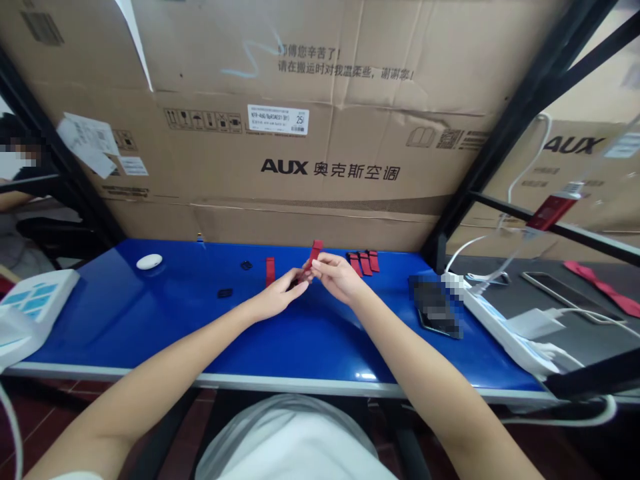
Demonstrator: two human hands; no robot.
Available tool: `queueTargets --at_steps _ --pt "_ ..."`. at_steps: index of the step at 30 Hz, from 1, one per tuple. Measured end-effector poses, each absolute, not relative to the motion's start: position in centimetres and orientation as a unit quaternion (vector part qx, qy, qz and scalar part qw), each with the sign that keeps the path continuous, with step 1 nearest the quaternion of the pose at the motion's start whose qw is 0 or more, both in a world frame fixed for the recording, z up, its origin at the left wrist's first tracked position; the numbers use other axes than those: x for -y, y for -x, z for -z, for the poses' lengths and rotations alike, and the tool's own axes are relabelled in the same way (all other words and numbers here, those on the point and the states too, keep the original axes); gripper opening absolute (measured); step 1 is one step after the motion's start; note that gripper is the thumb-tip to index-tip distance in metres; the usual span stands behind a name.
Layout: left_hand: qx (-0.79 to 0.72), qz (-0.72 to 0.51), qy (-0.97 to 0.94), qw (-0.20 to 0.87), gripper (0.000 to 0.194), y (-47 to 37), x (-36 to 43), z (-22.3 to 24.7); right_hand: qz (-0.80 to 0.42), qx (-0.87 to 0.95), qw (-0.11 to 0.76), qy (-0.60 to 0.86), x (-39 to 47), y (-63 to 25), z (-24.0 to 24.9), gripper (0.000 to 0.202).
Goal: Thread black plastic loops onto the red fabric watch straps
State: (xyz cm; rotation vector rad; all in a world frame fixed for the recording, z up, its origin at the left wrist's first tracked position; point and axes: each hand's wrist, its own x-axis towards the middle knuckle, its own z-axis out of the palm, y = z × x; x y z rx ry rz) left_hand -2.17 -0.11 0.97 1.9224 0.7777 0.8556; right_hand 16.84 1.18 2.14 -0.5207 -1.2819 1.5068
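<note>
A short red strap (315,251) stands up from between my two hands, over the middle of the blue table. My right hand (340,277) pinches it between thumb and fingers. Close against it, my left hand (283,295) is closed at the strap's lower end, where something dark shows between the fingers, too small to make out. Just left of my hands lies another red strap (271,269). Farther left are two small black pieces that look like buckles, one nearer (225,293) and one farther back (246,265). Several red straps with black ends (367,264) lie right of my hands.
A blue tabletop (310,347) runs up to a large cardboard panel (225,160). A white oval object (149,261) and a white device (45,307) are at left. At right are a dark phone (435,307) and a power strip (505,327) with cables. A person sits beyond the left frame.
</note>
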Motion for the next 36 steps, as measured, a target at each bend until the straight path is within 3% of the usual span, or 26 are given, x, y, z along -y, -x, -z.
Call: queueTargets --at_steps 8,11,15,20,22,26,31,36 --pt "-0.289 -0.165 -0.689 0.644 0.033 3.8 1.2 -2.0 -0.600 0.422 0.646 0.210 -1.4 -20.4 -4.9 0.021" --pt "-0.324 -0.201 -0.678 0.628 0.034 4.3 0.3 -1.9 -0.619 0.409 0.633 0.222 -1.4 -20.9 -5.1 0.022" --pt "-0.314 -0.274 -0.716 0.560 0.043 3.9 -0.3 -1.7 -0.647 0.449 0.536 0.304 -1.1 -17.9 -3.4 0.026" --pt "-0.326 -0.243 -0.744 0.530 0.046 3.6 0.0 -1.5 -0.651 0.465 0.498 0.335 -1.1 -14.6 -0.9 0.024" --pt "-0.358 -0.258 -0.753 0.488 0.044 4.0 -0.6 -1.3 -0.668 0.452 0.492 0.327 -1.3 -14.7 -0.5 0.019" --pt "-0.444 -0.299 -0.789 0.301 0.043 5.8 -3.2 -1.2 -0.695 0.437 0.475 0.316 -2.0 -16.1 -0.4 0.023" --pt "-0.579 -0.236 -0.776 0.084 0.042 8.8 -5.7 -1.7 -0.686 0.432 0.462 0.360 -2.8 -17.2 -0.2 0.017" --pt "-0.638 -0.216 -0.738 -0.042 0.039 10.6 -6.7 -1.9 -0.546 0.501 0.462 0.488 -4.0 -18.0 0.6 0.006"
